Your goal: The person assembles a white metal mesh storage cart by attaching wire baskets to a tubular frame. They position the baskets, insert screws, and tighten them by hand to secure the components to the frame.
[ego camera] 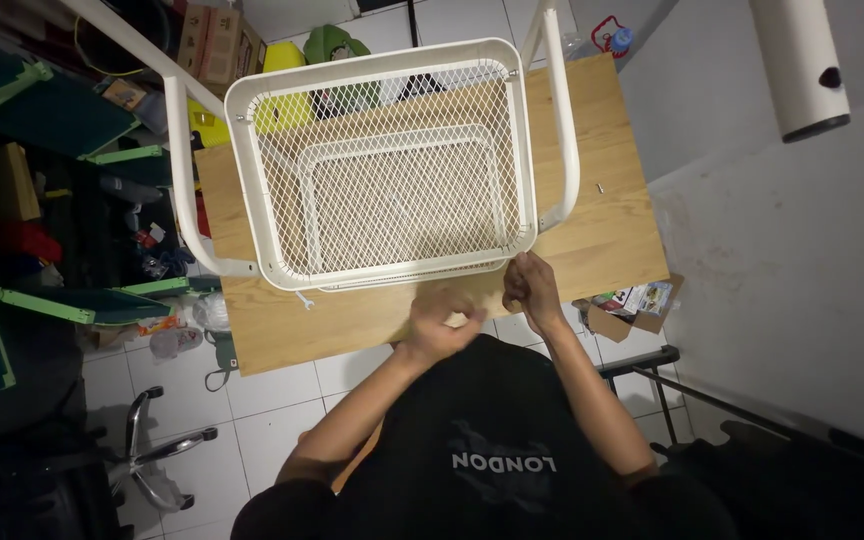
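Risk, tipping: I judge the white mesh basket (pixel 392 165) could rock or slide, since it stands at the near part of the wooden surface (pixel 612 240) with both my hands working low at its front rim and nothing steadying the far side
Risk, small parts: a little dark piece (pixel 599 187) lies loose on the surface right of the frame; a nudge from the tubular leg (pixel 564 120) could roll it off to the tiled floor (pixel 272 410)
Risk, grip: whatever my fingers pinch is too small to make out, so I think a slip there would drop it under the basket edge
Left hand (pixel 440 325): curled closed, fingers pinched together just below the basket's front rim; I cannot tell what it holds
Right hand (pixel 527 285): closed in a loose fist, touching the front right corner of the basket
Basket look: cream-white, rectangular with rounded corners, diamond mesh walls and floor, a second mesh tray visible beneath through it, white tubes rising at either side
Basket place: centred on the surface, directly ahead of me, front rim near the near edge
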